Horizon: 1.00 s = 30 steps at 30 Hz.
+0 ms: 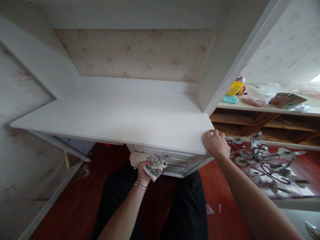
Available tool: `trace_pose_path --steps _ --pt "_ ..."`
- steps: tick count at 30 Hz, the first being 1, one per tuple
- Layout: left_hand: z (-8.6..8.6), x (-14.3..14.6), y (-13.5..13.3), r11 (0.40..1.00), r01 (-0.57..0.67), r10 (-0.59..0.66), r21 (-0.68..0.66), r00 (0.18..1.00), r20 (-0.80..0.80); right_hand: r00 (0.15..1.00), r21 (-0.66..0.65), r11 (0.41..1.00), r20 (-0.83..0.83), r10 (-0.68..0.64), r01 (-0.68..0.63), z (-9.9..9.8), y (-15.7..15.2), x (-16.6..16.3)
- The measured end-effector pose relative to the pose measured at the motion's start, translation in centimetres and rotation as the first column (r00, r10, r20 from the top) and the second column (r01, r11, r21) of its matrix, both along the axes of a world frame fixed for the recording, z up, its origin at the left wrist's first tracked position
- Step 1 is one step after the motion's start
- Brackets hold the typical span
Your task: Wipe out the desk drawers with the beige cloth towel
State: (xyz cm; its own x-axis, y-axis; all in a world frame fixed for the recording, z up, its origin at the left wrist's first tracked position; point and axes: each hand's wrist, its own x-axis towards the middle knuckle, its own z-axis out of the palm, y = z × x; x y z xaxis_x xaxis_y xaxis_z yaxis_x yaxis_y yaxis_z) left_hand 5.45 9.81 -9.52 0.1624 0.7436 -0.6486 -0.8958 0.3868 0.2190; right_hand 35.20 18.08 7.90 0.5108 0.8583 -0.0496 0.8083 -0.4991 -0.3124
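Left forearm angles forward, bracelets (pixel 140 186) at wrist. Left hand (pixel 144 173) clamped on a bunched cloth (pixel 157 165), just below the desk's front edge, before the cabinet (pixel 180 160). Right arm stretched out; right hand (pixel 216 144) on the desk's (pixel 120 113) right edge, fingers curled; cannot tell if clamped. Flowered wallpaper (pixel 150 53) behind.

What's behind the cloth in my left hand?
Behind the cloth, part of a white panelled cabinet front shows, under the white desk top. The stretch directly behind the cloth and your left hand is covered.
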Motion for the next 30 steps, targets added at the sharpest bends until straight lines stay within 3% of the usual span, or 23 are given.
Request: trace_pose_path --steps 3,8,11,13,15,16,17,19,21,23,24,26,30 --pt "4.2 -2.5 -0.6 0.996 0.004 -0.002 0.091 1.0 -0.019 1.0 -0.003 1.0 -0.006 0.005 -0.005 0.1 -0.2 0.0" --pt "12.7 -5.0 -3.4 0.998 0.024 -0.015 0.05 0.985 -0.174 1.0 -0.02 1.0 -0.004 0.017 -0.017 -0.1 -0.4 0.0" --pt "17.6 -6.5 -4.4 0.986 -0.126 0.159 0.11 0.903 -0.399 1.0 -0.011 1.0 0.005 0.019 -0.019 -0.1 -0.4 0.0" --pt "20.5 -7.4 -3.5 0.925 -0.293 0.38 0.242 0.729 -0.57 1.0 -0.01 1.0 0.01 0.015 -0.015 -0.1 -0.5 -0.1" --pt "22.7 -8.2 -1.5 0.797 -0.416 0.588 0.439 0.364 -0.722 1.0 -0.01 1.0 0.007 0.018 -0.018 -0.1 -0.6 -0.1" --pt "23.4 -8.6 -0.1 0.757 -0.378 0.622 0.533 0.17 -0.764 1.0 -0.009 1.0 0.004 0.022 -0.022 -0.1 -0.6 -0.1" --pt "23.9 -8.8 1.4 0.753 -0.266 0.623 0.602 -0.006 -0.782 1.0 -0.008 1.0 0.001 0.026 -0.026 -0.2 -0.6 -0.1" --pt "23.9 -9.0 4.6 0.793 0.115 0.603 0.598 -0.286 -0.745 1.0 -0.004 1.0 0.0 0.025 -0.025 -0.2 -0.7 0.0" --pt "22.9 -8.9 7.4 0.784 0.505 0.603 0.36 -0.485 -0.634 1.0 -0.002 1.0 -0.002 0.021 -0.021 -0.3 -0.6 0.0" --pt "21.1 -8.5 9.4 0.681 0.732 0.604 -0.03 -0.584 -0.541 1.0 -0.001 1.0 -0.004 0.019 -0.019 -0.3 -0.6 0.1" --pt "20.0 -8.3 10.1 0.629 0.754 0.596 -0.19 -0.624 -0.506 1.0 -0.002 1.0 -0.005 0.018 -0.018 -0.3 -0.5 0.1" --pt "18.0 -7.9 11.1 0.611 0.722 0.575 -0.326 -0.687 -0.444 1.0 -0.006 1.0 -0.003 0.015 -0.015 -0.3 -0.4 0.1" --pt "15.9 -7.9 11.9 0.629 0.701 0.56 -0.337 -0.709 -0.429 1.0 -0.005 1.0 0.001 0.018 -0.018 -0.2 -0.2 0.1"
